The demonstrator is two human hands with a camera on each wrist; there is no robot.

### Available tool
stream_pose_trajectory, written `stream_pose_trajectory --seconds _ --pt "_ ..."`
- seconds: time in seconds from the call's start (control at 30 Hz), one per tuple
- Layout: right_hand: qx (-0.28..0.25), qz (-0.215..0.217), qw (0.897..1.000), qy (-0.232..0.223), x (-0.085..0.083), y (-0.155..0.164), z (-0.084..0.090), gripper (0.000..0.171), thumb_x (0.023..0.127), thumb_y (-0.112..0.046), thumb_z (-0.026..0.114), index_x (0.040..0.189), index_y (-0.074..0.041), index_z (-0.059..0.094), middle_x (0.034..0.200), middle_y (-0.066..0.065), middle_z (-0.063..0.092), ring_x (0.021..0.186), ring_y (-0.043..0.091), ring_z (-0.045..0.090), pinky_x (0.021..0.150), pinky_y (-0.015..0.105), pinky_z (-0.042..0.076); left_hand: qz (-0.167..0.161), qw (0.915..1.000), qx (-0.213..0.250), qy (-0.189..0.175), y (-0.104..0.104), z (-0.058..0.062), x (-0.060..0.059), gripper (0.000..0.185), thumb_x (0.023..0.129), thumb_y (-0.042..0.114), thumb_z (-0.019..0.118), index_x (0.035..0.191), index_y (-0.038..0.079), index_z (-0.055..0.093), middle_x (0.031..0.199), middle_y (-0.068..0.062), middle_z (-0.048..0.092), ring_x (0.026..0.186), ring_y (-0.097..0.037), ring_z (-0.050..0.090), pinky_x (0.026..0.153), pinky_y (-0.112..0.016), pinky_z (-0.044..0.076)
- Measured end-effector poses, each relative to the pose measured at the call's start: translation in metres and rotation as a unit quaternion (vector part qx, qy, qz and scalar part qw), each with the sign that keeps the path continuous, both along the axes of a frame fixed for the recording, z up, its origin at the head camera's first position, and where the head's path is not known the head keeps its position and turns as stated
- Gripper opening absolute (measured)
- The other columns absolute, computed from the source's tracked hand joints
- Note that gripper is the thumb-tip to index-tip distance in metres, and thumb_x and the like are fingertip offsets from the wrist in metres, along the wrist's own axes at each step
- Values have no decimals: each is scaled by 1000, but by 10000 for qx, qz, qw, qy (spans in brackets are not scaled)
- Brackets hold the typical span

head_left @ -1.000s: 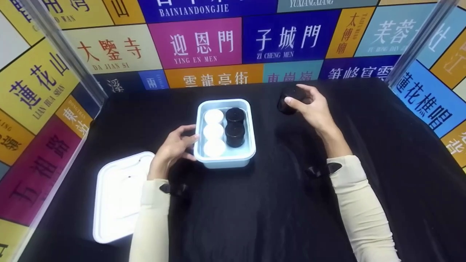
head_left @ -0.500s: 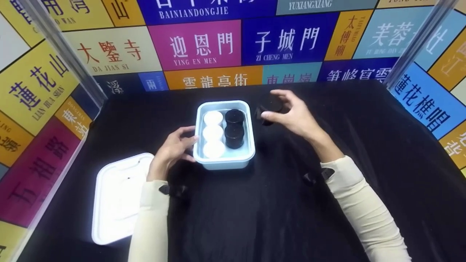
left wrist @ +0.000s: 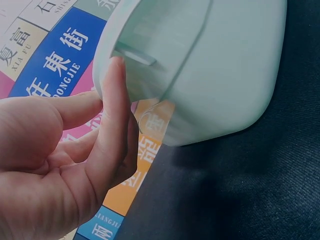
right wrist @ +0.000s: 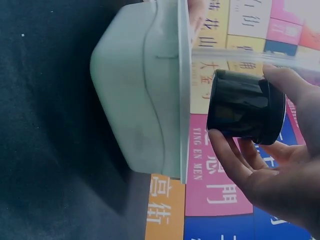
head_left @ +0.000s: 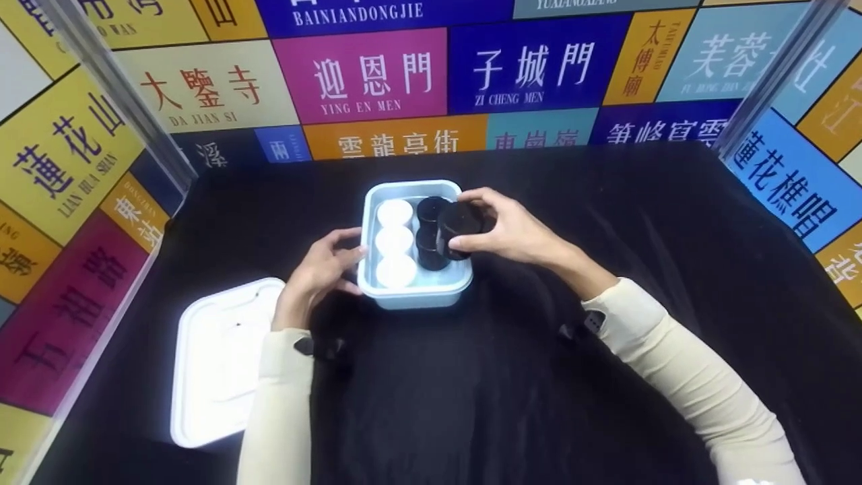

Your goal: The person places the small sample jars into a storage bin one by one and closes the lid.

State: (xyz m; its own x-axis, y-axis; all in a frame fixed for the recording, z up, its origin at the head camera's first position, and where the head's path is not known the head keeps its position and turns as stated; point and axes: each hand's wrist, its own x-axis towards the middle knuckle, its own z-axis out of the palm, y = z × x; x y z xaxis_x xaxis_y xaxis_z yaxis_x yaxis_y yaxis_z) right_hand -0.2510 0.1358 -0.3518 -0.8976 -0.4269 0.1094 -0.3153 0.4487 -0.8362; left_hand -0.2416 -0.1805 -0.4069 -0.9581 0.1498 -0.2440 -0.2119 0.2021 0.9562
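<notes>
The right hand (head_left: pixel 515 232) pinches a black jar (head_left: pixel 458 229) between thumb and fingers, its grip curled round the jar's sides; the jar hangs just above the near right corner of the pale blue tub (head_left: pixel 416 294), clear of its rim; inside the tub, left of the grip, stand two black jars (head_left: pixel 428 232) in a row, and beyond them three white jars (head_left: pixel 394 242); the left hand (head_left: pixel 320 276) rests straight fingers against the tub's left wall; a white lid (head_left: pixel 219 360) lies on the desk (head_left: pixel 539 404), well apart.
</notes>
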Motion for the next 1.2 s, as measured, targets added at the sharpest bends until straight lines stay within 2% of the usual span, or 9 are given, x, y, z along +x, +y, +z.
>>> stream_pose_trajectory --seconds 0.2,0.4,0.57,0.73,0.9,1.2 --pt "334 265 9990 -120 1 -10 4 75 77 -23 87 141 -8 50 130 16 61 114 27 62 104 37 49 -13 10000 -28 27 -1 2 0 51 101 18 60 149 10 42 114 -22 66 83 -22 69 56 -35 65" --pt "996 425 9941 4 -1 -19 7 74 78 -27 84 142 -12 50 137 16 57 120 29 56 108 41 46 -27 10000 -72 39 0 3 0 51 102 20 60 149 10 42 116 -23 65 85 -22 69 57 -36 65" --pt "1527 798 9850 130 -3 -24 11 69 78 -29 82 139 -13 53 141 15 55 129 29 52 111 43 45 1 10000 -14 39 -1 2 0 51 101 19 60 148 10 43 113 -21 66 83 -21 69 56 -35 65" --pt "1918 1145 9745 230 -5 -30 15 67 77 -26 83 137 -11 55 138 16 55 124 30 52 108 43 48 32 10000 -10 21 -1 1 0 51 101 17 60 148 9 43 110 -19 66 80 -21 69 55 -35 65" --pt "2211 1368 9652 290 -8 -34 14 66 77 -24 84 135 -9 57 132 17 56 121 31 54 107 42 48 14 10000 18 13 -1 0 0 51 101 16 60 148 9 43 111 -20 67 79 -21 69 55 -34 64" --pt "2510 1729 9520 287 -12 -37 11 69 78 -18 80 140 -9 52 135 17 53 123 31 53 113 43 44 5 10000 29 25 -1 -1 0 50 101 16 60 148 9 43 107 -18 67 79 -21 69 55 -35 65"
